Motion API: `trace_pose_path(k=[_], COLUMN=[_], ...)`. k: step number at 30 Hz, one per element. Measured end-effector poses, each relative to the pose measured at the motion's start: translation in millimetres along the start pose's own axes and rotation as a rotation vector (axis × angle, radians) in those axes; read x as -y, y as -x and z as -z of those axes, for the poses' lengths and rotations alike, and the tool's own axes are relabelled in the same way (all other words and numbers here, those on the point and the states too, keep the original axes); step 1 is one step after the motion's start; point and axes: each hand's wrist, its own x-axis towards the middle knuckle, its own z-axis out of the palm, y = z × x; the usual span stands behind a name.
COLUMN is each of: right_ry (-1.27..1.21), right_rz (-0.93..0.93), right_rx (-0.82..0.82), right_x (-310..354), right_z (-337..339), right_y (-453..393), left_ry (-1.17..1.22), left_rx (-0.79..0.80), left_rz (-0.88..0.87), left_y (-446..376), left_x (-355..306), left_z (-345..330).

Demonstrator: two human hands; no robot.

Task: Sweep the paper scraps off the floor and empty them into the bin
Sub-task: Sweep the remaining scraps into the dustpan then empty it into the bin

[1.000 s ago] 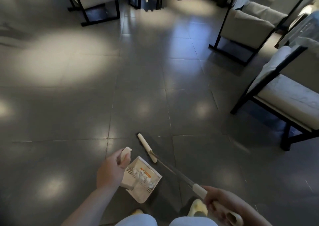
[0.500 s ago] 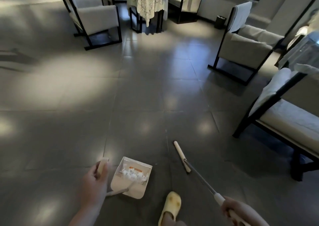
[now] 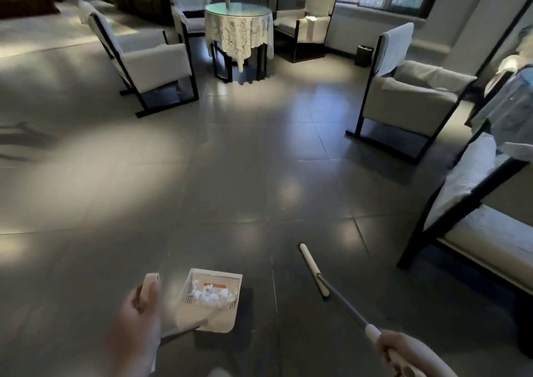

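**Scraps in the pan, broom in the other hand**

My left hand [image 3: 135, 330] is curled round the pale grip of the dustpan's [image 3: 212, 301] long handle, thumb up against its top end. The pan hangs just to the right of my left fingers, above the grey tiled floor [image 3: 230, 192], its shadow dark beneath it. The paper scraps [image 3: 210, 293] lie heaped inside the pan, against its comb-like ridge. My right hand [image 3: 403, 353] is clenched round the cream grip of the broom [image 3: 340, 296]; its thin dark shaft runs up and leftward from my fingers to the narrow pale head, which lies between my two hands, farther out than either. Far ahead of my right hand, past a white armchair [image 3: 409, 97], a small dark bin [image 3: 364, 55] stands against the wall under the window.
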Motion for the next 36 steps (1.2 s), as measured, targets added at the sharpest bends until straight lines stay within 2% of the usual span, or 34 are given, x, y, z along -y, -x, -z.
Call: trace_pose_path(k=[2, 5, 9, 13, 20, 23, 28, 32, 36], right_ry=[-0.045, -0.077, -0.115, -0.186, -0.441, -0.407, -0.493, -0.572, -0.544], right_rz=[-0.136, -0.102, -0.155, -0.192, -0.219, -0.26, -0.29, -0.325, -0.318], right_rx=[0.086, 0.035, 0.019, -0.014, -0.053, -0.092, -0.198, -0.276, -0.287], right_x=[18.9, 48.4, 93.9, 146.3, 225.6, 247.0, 280.5, 309.9, 353.1], right_z=[-3.0, -17.2, -31.4, -31.0, -26.4, -17.3, 10.3, 43.5, 79.1], right_y=[-3.5, -41.5, -84.4, -126.9, -175.6, -181.5, -216.3, -265.1, -325.4], left_ry=[0.004, 0.016, 0.069, 0.035, 0.014, -0.055, -0.098, -0.208, -0.268], left_rx=[-0.014, -0.078, -0.128, -0.021, 0.122, 0.198, 0.256, 0.26, 0.355], left_rz=[-0.013, 0.0, 0.0, -0.139, -0.216, -0.247, -0.227, -0.238, -0.307], left_y=[-11.9, -41.6, -98.1, -165.1, -266.8, -290.9, -332.1, -351.3, -370.2], left_x=[-11.6, -21.8, -40.2, -81.5, -124.4, -137.9, -138.4, -145.6, -158.0], left_z=[-9.9, -27.2, -61.9, -111.7, -193.0, -223.8, -275.3, -320.7, -372.7])
